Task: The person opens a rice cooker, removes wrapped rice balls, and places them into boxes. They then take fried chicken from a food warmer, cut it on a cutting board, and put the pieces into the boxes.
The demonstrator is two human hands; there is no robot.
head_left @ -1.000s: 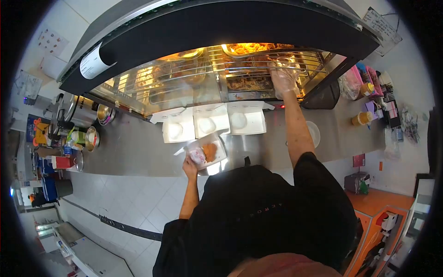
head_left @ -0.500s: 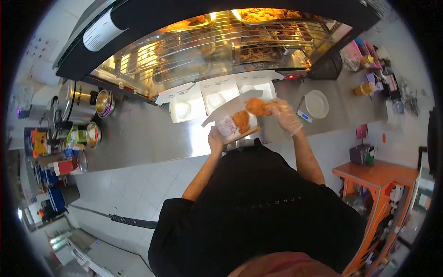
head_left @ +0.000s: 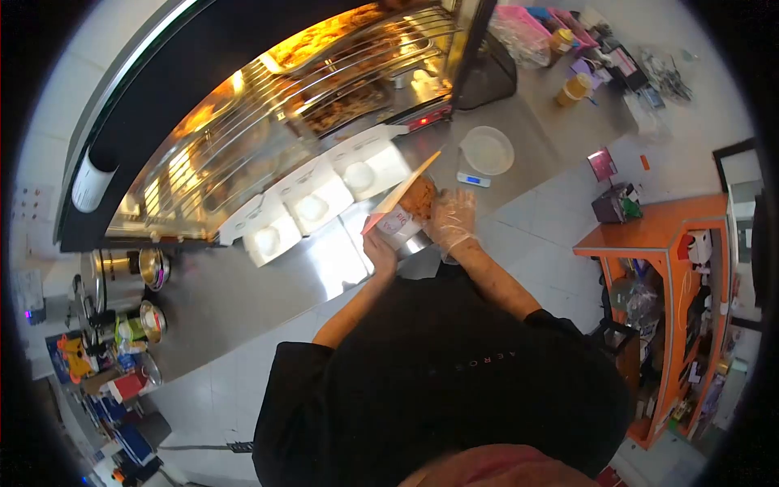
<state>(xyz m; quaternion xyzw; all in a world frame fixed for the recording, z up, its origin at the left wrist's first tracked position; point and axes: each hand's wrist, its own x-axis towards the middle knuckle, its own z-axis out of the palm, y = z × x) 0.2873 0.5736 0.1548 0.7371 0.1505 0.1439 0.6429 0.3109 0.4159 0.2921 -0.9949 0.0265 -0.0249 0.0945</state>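
Chicken (head_left: pixel 419 197) is in the one held box (head_left: pixel 399 193); can't count the pieces from here. Also counting three open boxes (head_left: pixel 337 193) in a row, one white mound (head_left: pixel 313 207) in each, one printed bundle (head_left: pixel 396 221) beside the chicken, one scale (head_left: pixel 474 180) and two jars (head_left: pixel 574 89).

My left hand (head_left: pixel 380 250) has its fingers closed on the held box at its left end, with the bundle between them and the chicken. My right hand (head_left: pixel 454 217), in a clear glove, has its fingers right at the chicken's right side. Can't tell if they grip it or only touch.

Counter (head_left: pixel 235 304) is shiny metal, running diagonally across my view. The three boxes stand on it along the lit glass cabinet (head_left: pixel 203 65); a round tub (head_left: pixel 488 150) is by the scale's display. Pale tiled floor (head_left: pixel 203 406) below, orange shelf unit (head_left: pixel 641 221) off to the right.
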